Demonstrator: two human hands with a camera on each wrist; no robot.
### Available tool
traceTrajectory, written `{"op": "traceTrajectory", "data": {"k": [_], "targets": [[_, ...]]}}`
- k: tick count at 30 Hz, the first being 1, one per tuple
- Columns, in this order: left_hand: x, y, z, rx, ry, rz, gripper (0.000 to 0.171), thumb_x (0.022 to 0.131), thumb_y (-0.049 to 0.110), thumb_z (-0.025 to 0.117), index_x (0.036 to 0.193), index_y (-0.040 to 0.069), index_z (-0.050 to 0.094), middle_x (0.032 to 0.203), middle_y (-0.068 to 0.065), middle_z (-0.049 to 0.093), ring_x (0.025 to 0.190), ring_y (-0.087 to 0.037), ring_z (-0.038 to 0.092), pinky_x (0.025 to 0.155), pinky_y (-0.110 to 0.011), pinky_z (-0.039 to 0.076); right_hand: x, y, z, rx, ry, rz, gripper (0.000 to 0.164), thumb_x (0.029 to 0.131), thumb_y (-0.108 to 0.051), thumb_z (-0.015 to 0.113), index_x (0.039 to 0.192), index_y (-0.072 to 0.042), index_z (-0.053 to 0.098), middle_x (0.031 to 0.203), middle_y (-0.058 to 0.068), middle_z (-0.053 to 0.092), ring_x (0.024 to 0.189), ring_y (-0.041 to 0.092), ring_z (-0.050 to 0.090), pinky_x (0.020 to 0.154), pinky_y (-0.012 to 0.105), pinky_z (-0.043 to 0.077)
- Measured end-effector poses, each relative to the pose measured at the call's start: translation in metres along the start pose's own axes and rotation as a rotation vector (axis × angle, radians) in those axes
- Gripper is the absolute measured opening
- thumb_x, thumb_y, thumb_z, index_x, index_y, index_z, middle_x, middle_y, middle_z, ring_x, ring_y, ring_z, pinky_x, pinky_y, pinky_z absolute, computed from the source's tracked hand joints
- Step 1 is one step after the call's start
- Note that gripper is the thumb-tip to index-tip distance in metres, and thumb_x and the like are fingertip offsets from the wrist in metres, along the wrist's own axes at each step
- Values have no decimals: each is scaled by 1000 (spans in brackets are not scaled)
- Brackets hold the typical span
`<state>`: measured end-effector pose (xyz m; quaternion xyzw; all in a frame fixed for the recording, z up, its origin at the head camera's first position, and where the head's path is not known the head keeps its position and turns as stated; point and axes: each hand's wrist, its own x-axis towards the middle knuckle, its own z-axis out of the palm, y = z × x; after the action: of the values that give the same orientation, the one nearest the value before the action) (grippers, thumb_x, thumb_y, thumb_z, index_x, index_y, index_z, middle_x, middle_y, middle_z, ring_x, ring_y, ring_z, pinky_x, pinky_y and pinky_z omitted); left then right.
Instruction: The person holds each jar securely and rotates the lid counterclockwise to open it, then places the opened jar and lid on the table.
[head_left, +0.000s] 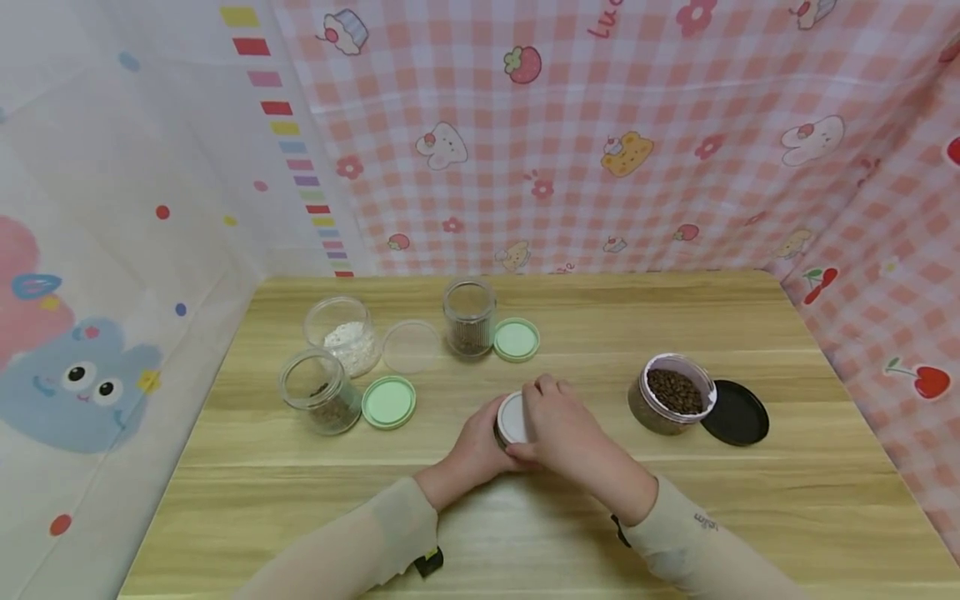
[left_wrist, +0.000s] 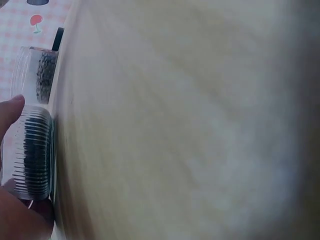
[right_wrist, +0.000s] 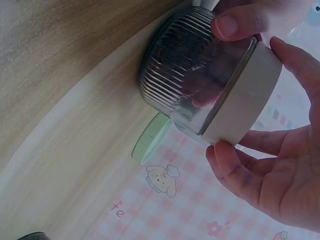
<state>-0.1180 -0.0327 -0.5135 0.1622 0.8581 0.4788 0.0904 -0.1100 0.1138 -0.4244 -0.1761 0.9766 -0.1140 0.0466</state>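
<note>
Near the middle of the table, my left hand (head_left: pixel 474 443) grips a ribbed glass jar (right_wrist: pixel 175 65) round its body. Dark contents show through the jar's ribs. A whitish lid (head_left: pixel 513 419) sits on the jar's mouth. My right hand (head_left: pixel 564 427) holds this lid by its rim, thumb on one side and fingers on the other. In the right wrist view, the left thumb (right_wrist: pixel 227 27) lies on the glass just below the lid. From the left wrist, the jar's ribbed side (left_wrist: pixel 34 155) shows, standing on the table.
Left stand an open jar of dark bits (head_left: pixel 332 410) and a tub of white flakes (head_left: pixel 351 343), near a green lid (head_left: pixel 388 402) and clear lid (head_left: pixel 411 347). Behind are a ribbed jar (head_left: pixel 470 325) and green lid (head_left: pixel 516 340). Right: coffee-bean jar (head_left: pixel 651 407), black lid (head_left: pixel 738 414).
</note>
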Motion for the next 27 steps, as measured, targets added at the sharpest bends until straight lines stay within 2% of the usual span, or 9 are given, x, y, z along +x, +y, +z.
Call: {"op": "traceTrajectory", "data": {"k": [6, 16, 19, 23, 27], "targets": [[0, -2, -4, -29, -23, -15, 88, 61, 28, 89, 136, 13, 47, 131, -5, 56, 121, -20, 52, 103, -39, 41, 0, 1, 1, 8, 16, -42, 79, 61, -46, 84, 117, 2, 57, 112, 14, 54, 103, 30, 49, 85, 43, 50], [0, -4, -5, -2, -28, -4, 88, 61, 32, 88, 136, 13, 47, 130, -5, 57, 119, -19, 53, 101, -39, 43, 1, 7, 2, 29, 30, -126, 76, 59, -44, 86, 114, 0, 58, 111, 12, 54, 99, 27, 50, 81, 40, 50], [-1, -5, -5, 5, -32, 8, 88, 60, 31, 88, 136, 13, 48, 128, -5, 58, 117, -19, 54, 99, -37, 44, 2, 10, -1, 25, 10, -202, 78, 57, -41, 87, 118, -2, 58, 116, 12, 56, 104, 28, 51, 87, 40, 49], [-4, -5, -5, 33, -50, 29, 92, 57, 34, 89, 136, 14, 47, 125, -3, 60, 113, -17, 56, 96, -34, 46, 3, 15, -6, -3, -38, -346, 79, 56, -34, 88, 124, -6, 58, 123, 10, 56, 110, 29, 51, 91, 41, 48], [-6, -5, -5, 30, -67, 39, 95, 56, 36, 90, 137, 15, 45, 125, -2, 60, 112, -16, 57, 96, -33, 46, 3, 17, -11, 7, -69, -413, 77, 58, -31, 87, 125, -8, 56, 123, 10, 54, 110, 29, 51, 89, 42, 49]]}}
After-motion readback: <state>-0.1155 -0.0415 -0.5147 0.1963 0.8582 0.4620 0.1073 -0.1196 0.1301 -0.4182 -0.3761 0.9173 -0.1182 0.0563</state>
